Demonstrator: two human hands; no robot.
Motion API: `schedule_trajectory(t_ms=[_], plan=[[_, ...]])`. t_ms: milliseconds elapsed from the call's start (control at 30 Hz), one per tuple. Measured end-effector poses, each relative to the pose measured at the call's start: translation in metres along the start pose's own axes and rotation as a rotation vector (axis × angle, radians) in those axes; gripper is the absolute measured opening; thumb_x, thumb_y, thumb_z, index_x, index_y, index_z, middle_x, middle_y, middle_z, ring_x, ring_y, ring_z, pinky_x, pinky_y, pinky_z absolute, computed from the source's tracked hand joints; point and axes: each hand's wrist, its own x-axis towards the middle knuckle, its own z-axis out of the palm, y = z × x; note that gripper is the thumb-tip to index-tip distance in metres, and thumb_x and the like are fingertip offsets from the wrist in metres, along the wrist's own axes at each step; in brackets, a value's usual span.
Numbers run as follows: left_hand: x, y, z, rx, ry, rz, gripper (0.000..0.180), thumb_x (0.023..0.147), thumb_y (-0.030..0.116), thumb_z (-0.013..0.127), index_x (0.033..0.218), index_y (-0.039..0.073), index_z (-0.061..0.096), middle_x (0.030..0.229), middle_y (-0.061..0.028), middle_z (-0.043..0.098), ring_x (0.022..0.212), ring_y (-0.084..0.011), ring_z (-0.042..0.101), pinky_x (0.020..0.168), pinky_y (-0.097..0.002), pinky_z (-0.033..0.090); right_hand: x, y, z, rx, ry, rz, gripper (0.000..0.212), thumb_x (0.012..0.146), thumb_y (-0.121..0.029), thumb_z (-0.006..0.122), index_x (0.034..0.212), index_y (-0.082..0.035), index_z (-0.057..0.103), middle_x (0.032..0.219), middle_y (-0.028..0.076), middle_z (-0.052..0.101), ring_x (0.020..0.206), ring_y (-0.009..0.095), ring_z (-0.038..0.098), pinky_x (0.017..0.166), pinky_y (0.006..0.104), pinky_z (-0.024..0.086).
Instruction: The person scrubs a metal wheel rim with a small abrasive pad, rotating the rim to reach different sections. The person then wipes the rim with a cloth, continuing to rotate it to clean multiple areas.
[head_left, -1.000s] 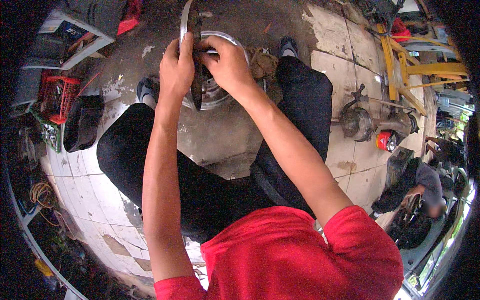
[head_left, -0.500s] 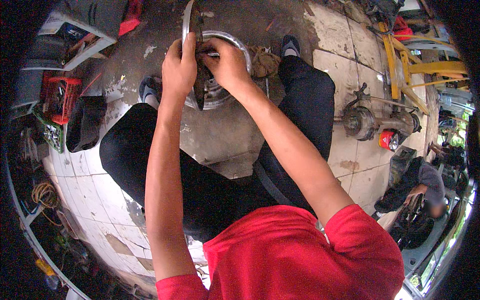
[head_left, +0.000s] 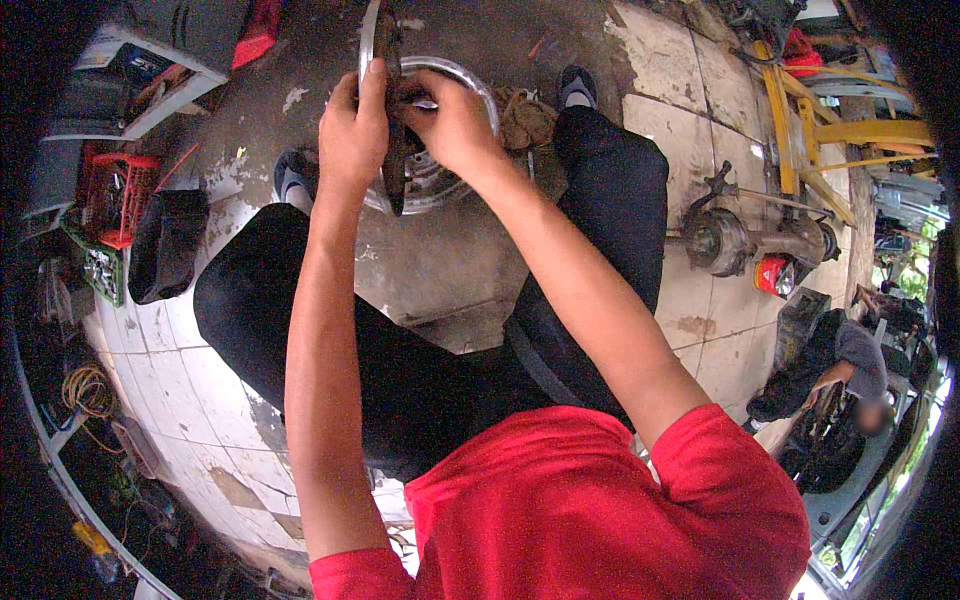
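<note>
A round metal disc with a shiny rim and a dark inner side stands on edge, seen nearly side-on. My left hand grips its rim, the thumb lying along the edge. On the disc's dark side, the fingers of my right hand are bent and pressed together. Whatever they pinch is hidden. Below and partly behind the disc, a wide, shallow metal ring or drum lies flat on the floor between my feet. Its inside shows only in part under my right wrist.
A brown cloth lies right of the drum. To the right is an axle housing with a red can beside it. Another person is at the far right. At left are a red crate and a black container.
Both hands and the disc have shifted very slightly left in the picture, as has much of the scene. The grip looks the same.
</note>
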Motion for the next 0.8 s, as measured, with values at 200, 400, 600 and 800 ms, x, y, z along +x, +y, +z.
schedule_trajectory(t_ms=[200,400,600,800], plan=[[-0.005,0.013,-0.007,0.015,-0.032,-0.055,0.058,0.095,0.049,0.047,0.113,-0.004,0.060,0.103,-0.0278,0.064,0.102,-0.0403,0.061,0.087,-0.0418,0.046,0.002,-0.011,-0.006,-0.043,-0.023,-0.037,0.021,0.081,-0.010,0.069,0.099,0.000,0.065,0.095,0.015,0.069,0.090,0.030,0.068,0.077,0.0363,0.052],[-0.004,0.009,-0.001,-0.029,-0.031,-0.060,0.056,0.095,0.049,0.047,0.111,-0.004,0.061,0.102,-0.0274,0.064,0.101,-0.0401,0.062,0.086,-0.0412,0.046,0.002,-0.002,-0.003,0.010,-0.051,0.067,0.018,0.081,-0.009,0.069,0.096,-0.001,0.066,0.093,0.014,0.070,0.088,0.026,0.069,0.077,0.0353,0.052],[-0.003,0.009,0.004,-0.012,-0.033,0.024,0.057,0.094,0.048,0.049,0.112,-0.004,0.061,0.102,-0.0271,0.065,0.101,-0.0398,0.062,0.086,-0.0408,0.046,0.001,0.003,-0.005,0.074,0.020,-0.011,0.021,0.078,-0.008,0.070,0.098,-0.002,0.067,0.093,0.016,0.069,0.090,0.031,0.067,0.080,0.0382,0.052],[-0.006,0.006,-0.004,0.008,0.014,-0.012,0.056,0.095,0.048,0.048,0.111,-0.004,0.061,0.103,-0.0275,0.064,0.102,-0.0397,0.062,0.087,-0.0406,0.046,0.007,-0.012,-0.010,0.030,-0.066,-0.037,0.026,0.079,-0.011,0.071,0.103,-0.003,0.065,0.100,0.017,0.069,0.094,0.035,0.066,0.083,0.0404,0.051]])
